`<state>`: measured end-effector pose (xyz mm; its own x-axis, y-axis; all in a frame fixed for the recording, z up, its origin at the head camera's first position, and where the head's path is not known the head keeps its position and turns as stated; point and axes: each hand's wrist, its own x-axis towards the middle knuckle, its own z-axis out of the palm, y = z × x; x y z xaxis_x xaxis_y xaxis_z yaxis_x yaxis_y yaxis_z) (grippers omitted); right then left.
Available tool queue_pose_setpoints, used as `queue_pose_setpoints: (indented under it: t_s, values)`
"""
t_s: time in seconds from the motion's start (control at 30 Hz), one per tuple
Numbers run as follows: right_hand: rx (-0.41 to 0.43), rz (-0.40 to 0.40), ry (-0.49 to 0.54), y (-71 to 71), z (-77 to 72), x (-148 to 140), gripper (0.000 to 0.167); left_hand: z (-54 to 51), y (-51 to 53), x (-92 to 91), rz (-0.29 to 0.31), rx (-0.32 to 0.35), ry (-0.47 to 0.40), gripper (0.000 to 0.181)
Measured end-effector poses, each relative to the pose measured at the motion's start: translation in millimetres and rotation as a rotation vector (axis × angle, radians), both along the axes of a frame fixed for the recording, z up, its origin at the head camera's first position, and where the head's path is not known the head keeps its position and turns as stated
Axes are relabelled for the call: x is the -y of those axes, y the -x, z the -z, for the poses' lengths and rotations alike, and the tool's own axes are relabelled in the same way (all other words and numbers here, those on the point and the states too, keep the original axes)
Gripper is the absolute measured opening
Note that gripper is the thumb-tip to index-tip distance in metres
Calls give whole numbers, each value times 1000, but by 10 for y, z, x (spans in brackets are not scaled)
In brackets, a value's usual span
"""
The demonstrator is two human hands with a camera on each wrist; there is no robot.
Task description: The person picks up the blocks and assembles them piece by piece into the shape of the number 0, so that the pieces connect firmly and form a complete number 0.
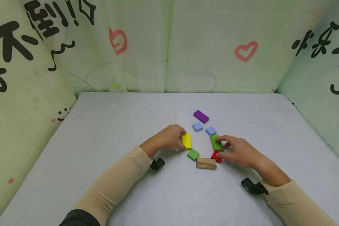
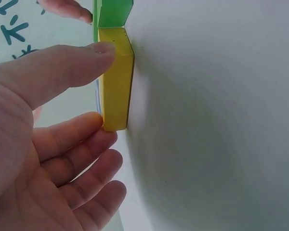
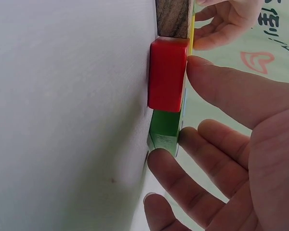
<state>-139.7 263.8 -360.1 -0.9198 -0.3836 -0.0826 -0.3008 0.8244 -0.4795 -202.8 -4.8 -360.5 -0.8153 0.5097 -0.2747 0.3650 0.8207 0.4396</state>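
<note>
On the white table, my left hand [image 1: 170,137] pinches a yellow block [image 1: 187,142] by its two ends, the thumb at the near end and the index finger at the far end. My right hand [image 1: 241,152] touches two blocks: the thumb rests on a small red block [image 3: 167,74] and a fingertip on a longer green block [image 1: 216,142]. A small green block [image 1: 193,154] sits by the yellow block's near end. Closest to me lies a wood-grain block [image 1: 206,164], between the small green and red blocks. Together these blocks form a rough curve.
Two small light-blue blocks, a left one [image 1: 197,126] and a right one [image 1: 210,130], lie at the far side of the curve. Beyond them is a purple block [image 1: 201,116]. Pale green printed curtains [image 1: 203,47] stand around the table [image 1: 115,119].
</note>
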Motion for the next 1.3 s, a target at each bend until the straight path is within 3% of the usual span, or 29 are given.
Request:
queue_pose_setpoints:
  t_s: [0.7,1.3]
  values:
    - [-5,3,-5,8,12,-3,56,-2,-8,-17,-15,10,-2,62]
    - [-2,2,6,-3,2,2,56,-10,-2,-11,19,-20,14,66]
